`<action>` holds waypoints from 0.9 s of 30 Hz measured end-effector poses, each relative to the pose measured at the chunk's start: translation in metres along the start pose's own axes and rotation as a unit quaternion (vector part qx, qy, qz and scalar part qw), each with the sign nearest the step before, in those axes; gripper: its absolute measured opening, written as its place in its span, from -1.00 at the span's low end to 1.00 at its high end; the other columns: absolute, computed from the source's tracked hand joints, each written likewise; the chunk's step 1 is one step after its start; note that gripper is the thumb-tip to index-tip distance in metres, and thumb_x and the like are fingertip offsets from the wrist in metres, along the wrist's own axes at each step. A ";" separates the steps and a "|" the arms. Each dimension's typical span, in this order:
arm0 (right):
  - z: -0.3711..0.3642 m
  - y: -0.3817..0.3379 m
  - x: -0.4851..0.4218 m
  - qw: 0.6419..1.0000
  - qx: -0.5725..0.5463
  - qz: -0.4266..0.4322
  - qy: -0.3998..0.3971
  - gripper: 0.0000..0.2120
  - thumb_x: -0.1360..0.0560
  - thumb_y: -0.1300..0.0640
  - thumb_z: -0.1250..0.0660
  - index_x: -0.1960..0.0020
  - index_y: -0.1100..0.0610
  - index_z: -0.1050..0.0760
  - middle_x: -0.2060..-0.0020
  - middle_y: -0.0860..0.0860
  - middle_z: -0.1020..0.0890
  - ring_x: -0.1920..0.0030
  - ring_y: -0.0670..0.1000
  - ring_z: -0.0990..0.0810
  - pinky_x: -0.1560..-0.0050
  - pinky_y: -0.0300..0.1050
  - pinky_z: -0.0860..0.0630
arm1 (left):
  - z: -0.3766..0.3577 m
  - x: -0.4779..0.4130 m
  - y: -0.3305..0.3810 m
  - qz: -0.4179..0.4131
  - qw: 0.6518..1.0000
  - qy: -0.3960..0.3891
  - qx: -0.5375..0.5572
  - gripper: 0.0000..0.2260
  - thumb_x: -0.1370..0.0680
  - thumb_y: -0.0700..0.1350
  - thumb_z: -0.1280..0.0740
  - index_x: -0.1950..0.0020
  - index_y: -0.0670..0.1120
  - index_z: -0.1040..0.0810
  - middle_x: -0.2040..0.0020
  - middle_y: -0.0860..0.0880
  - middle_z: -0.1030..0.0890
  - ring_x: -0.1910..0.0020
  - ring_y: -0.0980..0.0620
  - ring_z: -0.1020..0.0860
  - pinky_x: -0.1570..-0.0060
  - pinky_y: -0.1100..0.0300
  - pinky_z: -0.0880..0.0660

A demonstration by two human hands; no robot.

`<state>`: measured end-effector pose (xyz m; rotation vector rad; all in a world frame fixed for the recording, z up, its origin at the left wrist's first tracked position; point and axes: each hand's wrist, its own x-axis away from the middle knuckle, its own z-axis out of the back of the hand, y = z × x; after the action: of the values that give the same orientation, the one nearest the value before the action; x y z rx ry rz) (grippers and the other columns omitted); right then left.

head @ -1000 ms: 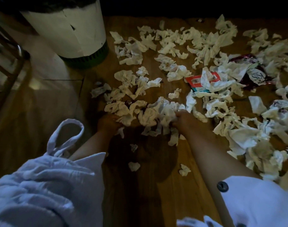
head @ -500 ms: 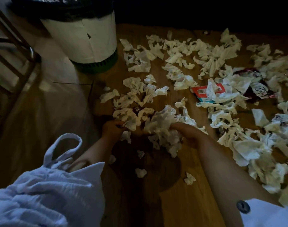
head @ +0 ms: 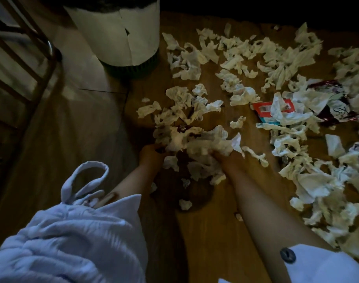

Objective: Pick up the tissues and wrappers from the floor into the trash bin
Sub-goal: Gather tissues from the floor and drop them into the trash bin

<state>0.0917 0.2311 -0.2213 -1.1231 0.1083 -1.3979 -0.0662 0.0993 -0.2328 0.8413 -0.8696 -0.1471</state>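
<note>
Between the left hand (head: 152, 153) and the right hand (head: 228, 158), a soft heap of crumpled white tissues (head: 197, 142) is scooped up, both hands apparently curled into it from either side. Beyond and right of the hands, more wrinkled tissues, a glossy red-and-white wrapper (head: 265, 111) and a dark foil wrapper (head: 335, 113) litter the wooden floor (head: 211, 242). Past the left hand stands the round white trash bin (head: 121, 35).

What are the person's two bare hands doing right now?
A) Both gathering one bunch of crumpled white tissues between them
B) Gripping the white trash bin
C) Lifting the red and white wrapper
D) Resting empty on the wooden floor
A: the left hand and right hand press in from either side on a bunch of crumpled white tissues, away from the white trash bin and the red and white wrapper.
</note>
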 end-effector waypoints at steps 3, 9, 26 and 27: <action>0.013 -0.026 0.025 0.994 -0.090 -0.069 -0.008 -0.40 -0.42 0.02 -0.43 -0.36 0.21 -0.34 -0.29 0.17 -0.48 -0.24 0.19 -0.49 -0.15 -0.01 -0.46 | 0.020 0.037 0.027 0.049 0.997 0.000 0.055 -0.68 -0.55 -0.19 -0.29 -0.31 -0.18 -0.46 -0.21 -0.18 -0.53 -0.19 -0.18 -0.51 -0.10 0.08 -0.47; 0.045 -0.110 0.083 0.967 -0.168 -0.190 -0.025 -0.19 -0.33 -0.09 -0.48 -0.42 0.24 -0.24 -0.37 0.20 -0.39 -0.33 0.21 -0.41 -0.19 0.09 -0.44 | 0.083 0.110 0.095 0.078 0.983 -0.054 0.158 -0.71 -0.54 -0.23 -0.29 -0.25 -0.23 -0.47 0.05 -0.09 -0.59 0.13 0.02 -0.56 0.22 0.24 -0.50; 0.128 -0.362 0.157 0.949 -0.261 -0.147 -0.097 -0.34 -0.32 0.04 -0.51 -0.32 0.25 -0.37 -0.23 0.13 -0.53 -0.19 0.12 -0.51 -0.07 -0.06 -0.48 | 0.220 0.198 0.319 0.055 0.979 -0.052 0.189 -0.68 -0.52 -0.25 -0.29 -0.26 -0.31 -0.44 -0.03 -0.18 -0.57 0.25 0.10 -0.51 0.50 0.47 -0.47; 0.129 -0.372 0.153 0.947 -0.264 -0.144 -0.112 -0.27 -0.25 0.00 -0.55 -0.31 0.24 -0.39 -0.23 0.15 -0.53 -0.19 0.12 -0.52 -0.15 -0.01 -0.48 | 0.223 0.196 0.326 0.055 0.978 -0.043 0.195 -0.68 -0.52 -0.25 -0.29 -0.26 -0.31 -0.44 -0.02 -0.18 -0.56 0.25 0.11 -0.51 0.50 0.47 -0.46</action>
<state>-0.0502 0.2604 0.1760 -1.7955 0.1678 -1.5313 -0.1671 0.1032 0.1964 1.1562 -1.0424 0.0897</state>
